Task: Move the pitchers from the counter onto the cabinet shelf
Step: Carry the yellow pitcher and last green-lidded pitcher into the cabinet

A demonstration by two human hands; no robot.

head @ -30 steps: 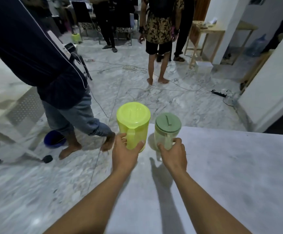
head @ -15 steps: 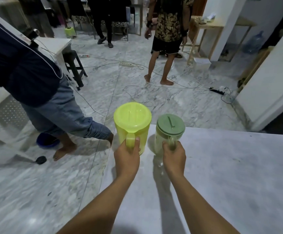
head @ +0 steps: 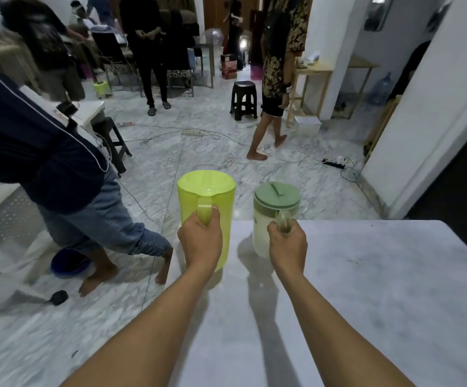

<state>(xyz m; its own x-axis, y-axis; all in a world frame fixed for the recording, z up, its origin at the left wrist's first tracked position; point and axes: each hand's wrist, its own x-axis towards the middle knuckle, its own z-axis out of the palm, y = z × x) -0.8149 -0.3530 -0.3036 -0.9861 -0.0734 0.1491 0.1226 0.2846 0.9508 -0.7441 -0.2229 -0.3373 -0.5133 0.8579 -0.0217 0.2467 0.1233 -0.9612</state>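
A lime-yellow pitcher (head: 207, 196) with a matching lid stands upright at the counter's far left corner. My left hand (head: 200, 243) is closed around its handle. To its right is a clear pitcher (head: 275, 203) with a sage-green lid, and my right hand (head: 288, 248) grips its handle. Both pitchers sit low over the pale marble counter (head: 366, 289); I cannot tell whether their bases touch it. No cabinet shelf is in view.
A person in a dark jacket and jeans (head: 59, 169) stands close at the left of the counter, barefoot beside a blue basin (head: 69, 265). Cables and power strips (head: 191, 132) lie on the marble floor. A black stool (head: 243, 100) and several other people stand farther back.
Both hands have gone from reaching the handles to gripping them fully. The view has tilted up, showing more of the room. The person on the left has shifted leftward.
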